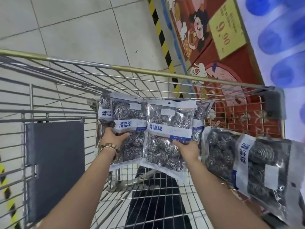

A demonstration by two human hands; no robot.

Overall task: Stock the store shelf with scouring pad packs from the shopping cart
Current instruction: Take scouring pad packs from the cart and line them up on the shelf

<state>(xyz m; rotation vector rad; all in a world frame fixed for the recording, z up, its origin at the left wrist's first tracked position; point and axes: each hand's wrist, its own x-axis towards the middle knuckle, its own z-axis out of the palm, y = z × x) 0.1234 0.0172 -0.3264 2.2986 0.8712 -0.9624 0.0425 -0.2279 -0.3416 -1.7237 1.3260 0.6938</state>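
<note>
Both hands reach down into the cart (148,72), each taking a pack, likely so two can go to the shelf in one trip. The left hand (113,138) grips the left pack (128,123) near its middle, thumb across the front and fingers curled round its left side, which seems to hold the slippery film flat against the packs behind it. The right hand (186,149) pinches the middle pack (166,138) at its lower right edge, thumb on the front and the other fingers hidden behind, and the pack tilts toward the camera with its bottom corner free of the wire, as a pack half lifted would. The two packs overlap at their inner edges and stand upright against the cart's far wall, labels facing out, which makes them easy to grab by the face. A right pack (247,164) lies on its side against the cart's right wall, not held by either hand, so it looks like a later pick. A bracelet (107,148) sits on the left wrist. A grey flap (54,162) hangs inside the cart at left. A yellow sign (227,27) stands beyond the cart. The shelf itself cannot be made out clearly here.
</note>
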